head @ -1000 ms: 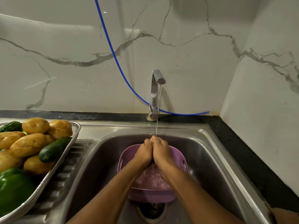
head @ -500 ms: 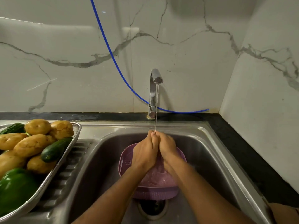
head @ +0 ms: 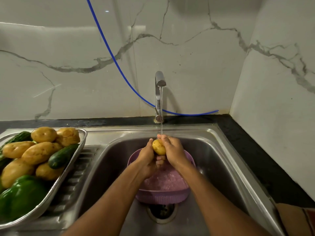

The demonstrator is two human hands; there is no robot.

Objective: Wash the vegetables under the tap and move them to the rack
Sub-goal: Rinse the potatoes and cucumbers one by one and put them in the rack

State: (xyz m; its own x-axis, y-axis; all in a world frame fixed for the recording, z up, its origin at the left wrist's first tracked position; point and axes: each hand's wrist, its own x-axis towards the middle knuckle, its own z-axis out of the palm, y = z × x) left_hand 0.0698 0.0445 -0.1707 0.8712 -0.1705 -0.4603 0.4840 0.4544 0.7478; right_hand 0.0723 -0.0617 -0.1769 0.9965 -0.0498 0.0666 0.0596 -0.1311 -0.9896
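Both hands meet over the sink, wrapped round one small potato (head: 159,147). The left hand (head: 148,161) cups it from below and the side, fingers curled underneath, while the right hand (head: 173,151) closes over its far side with fingertips at the top, where the thin stream of water (head: 161,109) lands. Holding it high and between both palms likely lets the person turn and rub it under the flow. Directly beneath sits a purple colander (head: 163,193) in the basin of the sink (head: 226,167), above the drain (head: 162,212); placed there, it would catch a dropped potato and let water run through.

To the left, well apart from the hands, a metal tray (head: 68,169) rests on the ribbed draining part of the sink. It holds a green pepper (head: 22,195), a heap of potatoes (head: 39,150) and a cucumber (head: 62,155) lying across them. Whether these are washed cannot be told.

Farther back, the tap (head: 159,92) rises from the dark surface (head: 255,150), and a blue hose (head: 119,65) runs down the marble wall behind it.
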